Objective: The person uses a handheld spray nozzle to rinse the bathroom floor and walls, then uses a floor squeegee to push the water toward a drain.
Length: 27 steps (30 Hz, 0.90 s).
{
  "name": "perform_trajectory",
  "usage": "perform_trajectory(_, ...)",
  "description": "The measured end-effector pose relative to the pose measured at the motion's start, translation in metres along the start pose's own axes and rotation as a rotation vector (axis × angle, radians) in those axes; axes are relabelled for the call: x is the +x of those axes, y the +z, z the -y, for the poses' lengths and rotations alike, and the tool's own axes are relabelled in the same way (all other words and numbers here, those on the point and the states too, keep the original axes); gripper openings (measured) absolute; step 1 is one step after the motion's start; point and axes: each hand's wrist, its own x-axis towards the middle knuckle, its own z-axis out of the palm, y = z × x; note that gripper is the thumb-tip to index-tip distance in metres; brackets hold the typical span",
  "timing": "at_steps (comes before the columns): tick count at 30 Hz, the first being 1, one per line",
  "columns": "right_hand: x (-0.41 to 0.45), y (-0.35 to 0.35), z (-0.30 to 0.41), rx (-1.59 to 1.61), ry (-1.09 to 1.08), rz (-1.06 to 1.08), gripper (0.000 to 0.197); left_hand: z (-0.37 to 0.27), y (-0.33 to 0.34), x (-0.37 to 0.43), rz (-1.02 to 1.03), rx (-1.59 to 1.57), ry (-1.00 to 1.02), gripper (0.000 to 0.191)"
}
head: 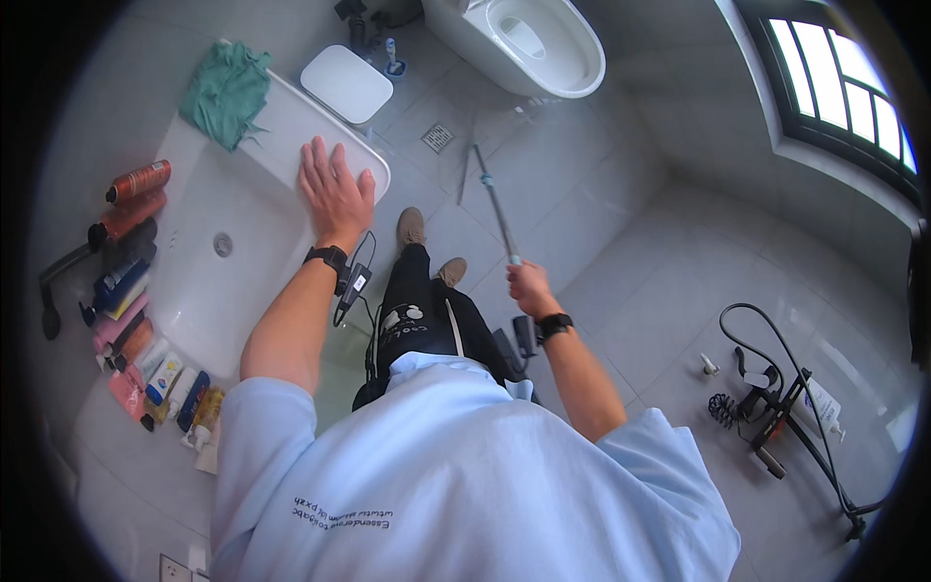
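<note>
My left hand (335, 185) lies palm down, fingers spread, on the white rim of the bathtub (280, 120) near its corner. A crumpled green cloth (227, 94) drapes over the same rim, a little beyond that hand. My right hand (531, 287) grips the pole of a long-handled floor tool (498, 211), which slants away over the grey floor tiles. At the pole's far end a thin, dark head (467, 171) rests on the floor; its exact kind cannot be told. A square floor drain (438, 137) lies just left of that head.
Many bottles (131, 284) line the tub's left ledge beside a black faucet (65, 273). Ahead are a white lidded bin (347, 84), a toilet brush (393, 62) and a toilet (538, 51). Black shower fittings with a hose (771, 400) are at the right, below a barred window (836, 87).
</note>
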Motion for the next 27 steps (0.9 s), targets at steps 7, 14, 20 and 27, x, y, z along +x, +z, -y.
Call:
perform_trajectory(7,0.013,-0.103,-0.027,0.136,0.074,-0.165,0.007,0.011,-0.002,-0.009,-0.018,0.055,0.005,0.055)
perform_trajectory(14,0.111,-0.087,-0.058,0.104,0.050,-0.310,0.021,0.009,0.011,-0.011,-0.038,0.067,-0.019,0.053)
perform_trajectory(20,0.023,0.105,-0.072,-0.074,0.068,-0.243,0.006,0.014,0.018,-0.011,-0.037,0.135,-0.016,0.053)
perform_trajectory(27,0.021,0.012,-0.095,0.141,-0.100,-0.072,0.010,0.009,0.023,-0.010,-0.077,0.163,0.078,0.052)
